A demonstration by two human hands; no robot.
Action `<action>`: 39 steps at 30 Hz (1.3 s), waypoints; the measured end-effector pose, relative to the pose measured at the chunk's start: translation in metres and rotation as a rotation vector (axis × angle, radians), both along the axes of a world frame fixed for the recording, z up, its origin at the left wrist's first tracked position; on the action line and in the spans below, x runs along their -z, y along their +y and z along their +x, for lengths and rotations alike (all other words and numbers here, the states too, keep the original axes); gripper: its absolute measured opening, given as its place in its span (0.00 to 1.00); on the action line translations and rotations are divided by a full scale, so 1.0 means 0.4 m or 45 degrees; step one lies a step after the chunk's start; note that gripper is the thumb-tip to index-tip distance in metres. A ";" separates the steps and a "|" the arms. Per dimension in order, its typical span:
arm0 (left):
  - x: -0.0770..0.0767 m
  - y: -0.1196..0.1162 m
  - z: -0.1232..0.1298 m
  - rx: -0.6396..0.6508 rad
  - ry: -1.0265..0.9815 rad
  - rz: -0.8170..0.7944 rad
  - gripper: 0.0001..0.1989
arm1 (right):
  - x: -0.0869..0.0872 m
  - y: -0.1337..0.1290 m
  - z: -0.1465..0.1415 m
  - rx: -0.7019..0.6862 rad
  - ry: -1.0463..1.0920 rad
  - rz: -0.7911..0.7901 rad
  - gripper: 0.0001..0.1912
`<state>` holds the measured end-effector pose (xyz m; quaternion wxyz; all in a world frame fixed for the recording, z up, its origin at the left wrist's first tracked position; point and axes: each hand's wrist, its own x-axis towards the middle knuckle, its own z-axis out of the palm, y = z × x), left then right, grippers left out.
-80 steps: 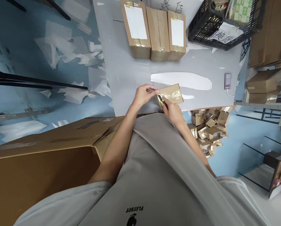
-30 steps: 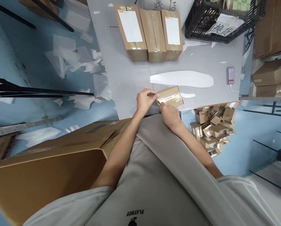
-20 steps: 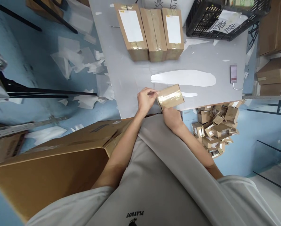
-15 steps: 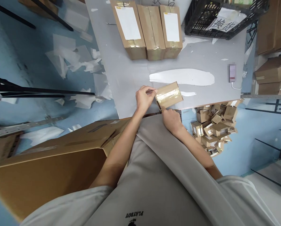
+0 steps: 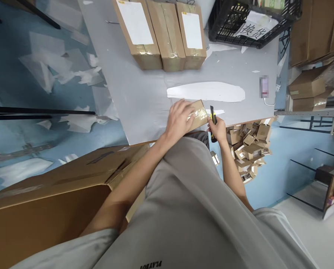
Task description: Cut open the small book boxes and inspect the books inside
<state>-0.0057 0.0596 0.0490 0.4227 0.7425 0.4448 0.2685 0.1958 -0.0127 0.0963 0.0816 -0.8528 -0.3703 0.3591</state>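
A small cardboard box (image 5: 199,115) with shiny clear tape lies at the near edge of the table. My left hand (image 5: 179,118) covers its left part, fingers slightly blurred and laid over the top, gripping it. My right hand (image 5: 218,130) is at the box's right end, closed around a black and yellow utility knife (image 5: 213,125). The knife points away from me; whether its blade is out I cannot tell. Just beyond the box is a long white paper-like strip (image 5: 206,91) on the grey table (image 5: 139,97).
Three taped cartons (image 5: 171,41) stand at the back of the table, beside a black plastic crate (image 5: 225,28). A phone-like device (image 5: 264,86) with a cable lies at right. A large open carton (image 5: 71,168) is at my left; several small boxes (image 5: 252,149) are heaped on the floor.
My left hand has moved from the box's corner to spread over its top. My right hand has shifted to the box's right end, and the utility knife now shows in it. The view has shifted right.
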 end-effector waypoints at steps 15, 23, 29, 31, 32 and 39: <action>0.064 -0.005 0.055 0.322 -0.126 -0.045 0.19 | -0.044 -0.047 -0.062 -0.344 -0.334 0.086 0.22; 0.069 -0.003 0.050 0.345 -0.087 0.068 0.22 | -0.042 -0.026 -0.090 -0.432 -0.398 -0.011 0.24; 0.074 -0.007 0.052 0.325 -0.058 0.136 0.20 | -0.089 0.007 -0.154 -0.416 -0.529 -0.260 0.24; 0.075 -0.008 0.057 0.309 -0.056 0.140 0.20 | -0.104 0.030 -0.163 -0.422 -0.537 -0.314 0.24; 0.075 -0.009 0.060 0.301 -0.055 0.141 0.20 | -0.109 0.043 -0.165 -0.425 -0.540 -0.334 0.23; 0.072 -0.012 0.069 0.280 -0.061 0.125 0.20 | -0.131 0.058 -0.155 -0.469 -0.573 -0.418 0.21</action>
